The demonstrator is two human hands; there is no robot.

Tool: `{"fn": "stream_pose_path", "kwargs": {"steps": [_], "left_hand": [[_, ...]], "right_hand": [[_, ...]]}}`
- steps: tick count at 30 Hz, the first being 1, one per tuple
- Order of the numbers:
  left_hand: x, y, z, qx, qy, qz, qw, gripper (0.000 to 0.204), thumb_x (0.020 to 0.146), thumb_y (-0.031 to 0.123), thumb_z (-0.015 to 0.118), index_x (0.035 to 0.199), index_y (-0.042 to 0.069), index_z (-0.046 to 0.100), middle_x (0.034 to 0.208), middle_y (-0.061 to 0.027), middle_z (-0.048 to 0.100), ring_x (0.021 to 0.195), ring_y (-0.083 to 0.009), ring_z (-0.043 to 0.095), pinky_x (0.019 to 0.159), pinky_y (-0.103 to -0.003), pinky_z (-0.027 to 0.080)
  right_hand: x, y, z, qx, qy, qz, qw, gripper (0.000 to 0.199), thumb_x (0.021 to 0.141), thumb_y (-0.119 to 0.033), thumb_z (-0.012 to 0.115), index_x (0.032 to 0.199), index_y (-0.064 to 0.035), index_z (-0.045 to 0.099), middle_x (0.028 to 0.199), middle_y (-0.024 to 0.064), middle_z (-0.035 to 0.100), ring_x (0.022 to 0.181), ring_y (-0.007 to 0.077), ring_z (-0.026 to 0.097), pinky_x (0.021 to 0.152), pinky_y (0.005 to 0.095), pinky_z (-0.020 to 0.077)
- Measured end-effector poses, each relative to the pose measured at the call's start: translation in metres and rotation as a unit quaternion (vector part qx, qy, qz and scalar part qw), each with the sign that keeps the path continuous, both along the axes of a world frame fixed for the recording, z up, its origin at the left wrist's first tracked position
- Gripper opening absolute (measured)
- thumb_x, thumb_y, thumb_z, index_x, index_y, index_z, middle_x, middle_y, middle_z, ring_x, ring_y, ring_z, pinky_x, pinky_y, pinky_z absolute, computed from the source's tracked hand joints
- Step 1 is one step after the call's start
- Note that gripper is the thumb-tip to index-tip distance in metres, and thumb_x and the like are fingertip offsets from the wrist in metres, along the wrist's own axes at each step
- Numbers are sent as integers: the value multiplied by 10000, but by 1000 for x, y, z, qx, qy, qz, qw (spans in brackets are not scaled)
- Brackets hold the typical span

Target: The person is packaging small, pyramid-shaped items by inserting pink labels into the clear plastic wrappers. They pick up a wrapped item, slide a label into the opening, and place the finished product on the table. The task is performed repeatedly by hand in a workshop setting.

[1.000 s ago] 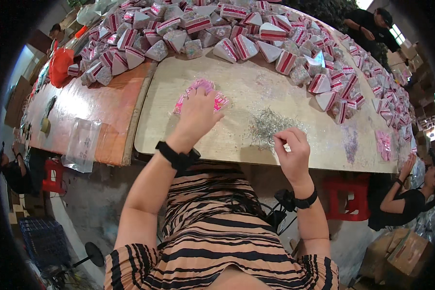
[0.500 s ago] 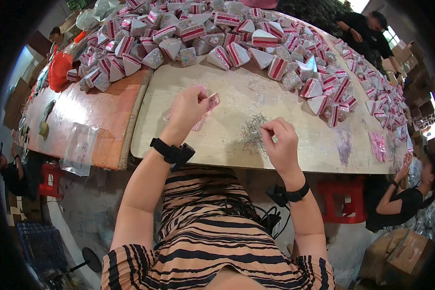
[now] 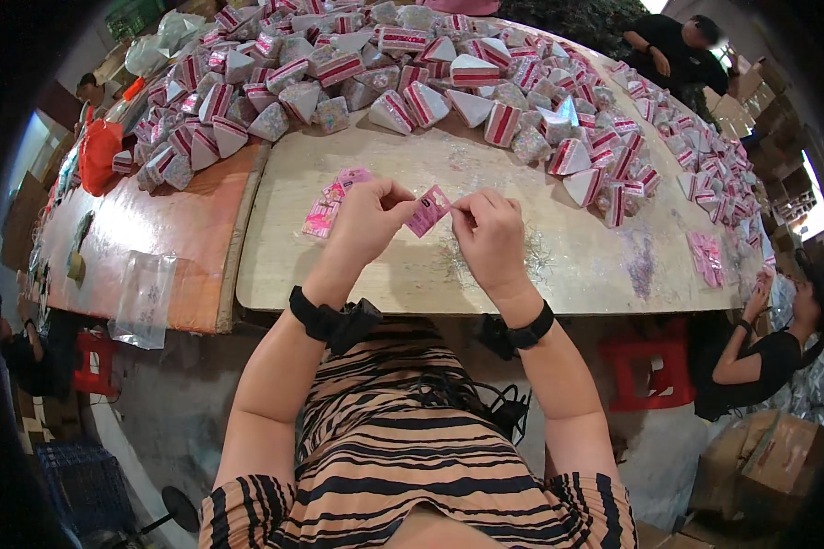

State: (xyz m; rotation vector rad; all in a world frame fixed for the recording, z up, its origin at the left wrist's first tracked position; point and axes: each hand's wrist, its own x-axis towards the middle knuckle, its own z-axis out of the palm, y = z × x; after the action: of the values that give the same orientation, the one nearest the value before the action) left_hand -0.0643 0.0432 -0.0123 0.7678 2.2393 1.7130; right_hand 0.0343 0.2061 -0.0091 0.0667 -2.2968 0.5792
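Card in work: one pink card [image 3: 428,212] is held up off the table [image 3: 595,285], in the gap between the two hands, tilted with a corner upward.
Stage: by appearance, work on this single card is under way and not finished, since it is being handled from both sides.
Cards remaining: a small group of pink cards [image 3: 322,218] is left lying on the table, just beyond and left of the left wrist.
Strands remaining: thin silver strands [image 3: 538,258] are left loose in a tangle, partly covered by the right hand.
Left hand: the left hand [image 3: 373,220] is partly curled, and the card's left edge is gripped between thumb and fingers.
Right hand: the right hand [image 3: 490,233] is drawn into a pinch, fingertips brought to the card's right corner; whether a fine strand is caught there cannot be told at this size.
Cake-slice pieces: a broad heap of cake-slice-shaped pieces [image 3: 421,102] is spread along the far side, untouched by either hand.
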Motion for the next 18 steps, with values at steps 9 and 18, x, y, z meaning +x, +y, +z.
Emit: {"fn": "stream_pose_path", "kwargs": {"steps": [9, 18], "left_hand": [[-6, -2, -17, -11, 82, -8, 997, 219, 802, 169, 698, 925, -12, 684, 730, -95, 664, 645, -153, 610, 615, -286, 477], [42, -5, 49, 21, 236, -6, 972, 86, 777, 23, 683, 833, -17, 632, 759, -72, 601, 730, -189, 553, 715, -298, 434]], "right_hand": [[3, -1, -5, -376, -158, 102, 908, 139, 807, -85, 676, 904, 15, 687, 706, 43, 630, 672, 71, 552, 602, 262, 451], [18, -9, 26, -421, -130, 153, 885, 98, 844, -72, 641, 862, 22, 621, 766, 46, 624, 713, 85, 572, 635, 249, 462]]}}
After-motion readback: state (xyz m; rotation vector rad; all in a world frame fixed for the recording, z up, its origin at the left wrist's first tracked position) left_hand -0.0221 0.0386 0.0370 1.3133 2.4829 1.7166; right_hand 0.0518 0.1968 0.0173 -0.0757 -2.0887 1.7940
